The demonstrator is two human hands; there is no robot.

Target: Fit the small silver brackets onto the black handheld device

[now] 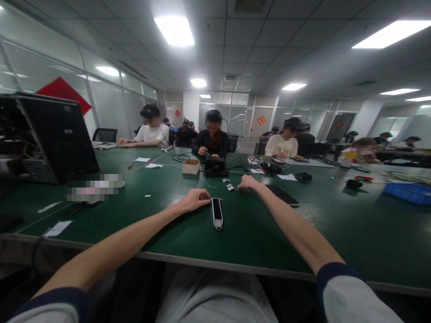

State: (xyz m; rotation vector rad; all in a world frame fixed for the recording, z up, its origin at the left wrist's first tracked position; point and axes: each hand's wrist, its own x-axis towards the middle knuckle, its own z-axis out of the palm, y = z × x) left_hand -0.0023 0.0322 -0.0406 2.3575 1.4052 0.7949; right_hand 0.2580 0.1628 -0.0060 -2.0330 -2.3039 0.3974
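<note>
A person's hands work over a green surface (269, 237), apparently at a stage of handling small parts beside a slim device (218, 214). The right hand (247, 181) reaches to small metal pieces (230, 187); the next move seems to call for a fine pinch. The left hand (195, 200) meets the device's far left corner. Whether either grip is closed on anything, I cannot tell. The device lies flat, pale-framed around a dark panel, tapering toward the person.

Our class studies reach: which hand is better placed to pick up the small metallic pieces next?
Probably the right hand: it is beside the metallic pieces, while the left hand is at the white-edged handheld device.
</note>
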